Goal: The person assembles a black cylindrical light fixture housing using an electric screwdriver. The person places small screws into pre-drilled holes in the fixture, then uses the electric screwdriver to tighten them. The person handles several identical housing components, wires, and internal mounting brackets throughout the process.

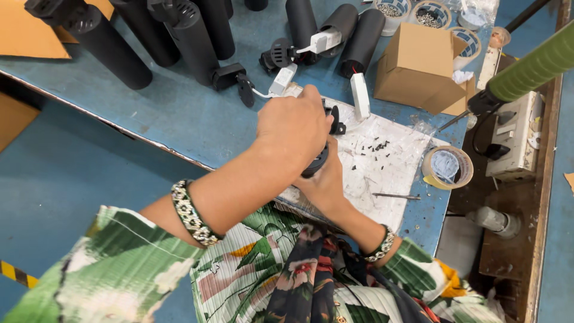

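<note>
Assembly step: left hand (293,128) closed over the black cylindrical fitting (315,161), right hand (326,182) gripping it from below, above the white sheet (388,161); seating likely needs steady twisting

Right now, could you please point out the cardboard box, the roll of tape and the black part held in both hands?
cardboard box (415,63), head view, on its top face.
roll of tape (463,173), head view, on its right outer rim.
black part (317,162), head view, on the ribbed edge showing between the hands.
</note>
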